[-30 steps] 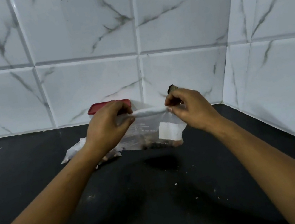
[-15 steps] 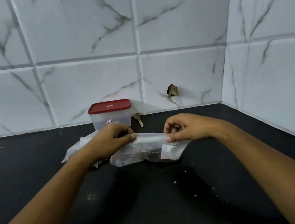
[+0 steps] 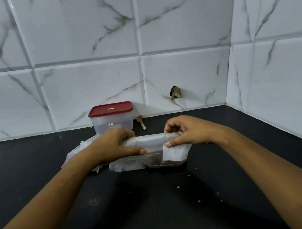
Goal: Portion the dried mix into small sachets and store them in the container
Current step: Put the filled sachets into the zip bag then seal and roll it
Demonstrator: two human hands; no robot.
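Note:
A clear plastic bag [image 3: 150,159] with a white label and dark dried mix in its bottom rests on the black counter [image 3: 161,203]. My left hand [image 3: 115,145] pinches the left end of the bag's top edge. My right hand [image 3: 187,131] pinches the right end. Between them the top edge is stretched. Behind the bag stands a clear container [image 3: 112,121] with a red lid on it. A small wooden spoon [image 3: 141,122] lies just right of the container.
More crumpled clear plastic [image 3: 79,150] lies to the left, partly hidden under my left forearm. White marble-look tiled walls meet in a corner at the back right. A chipped hole [image 3: 175,92] shows in the back wall. Crumbs dot the counter.
Both hands lowered the bag from in front of the container down onto the counter, then spread slightly apart along its top edge. The container and spoon came into view.

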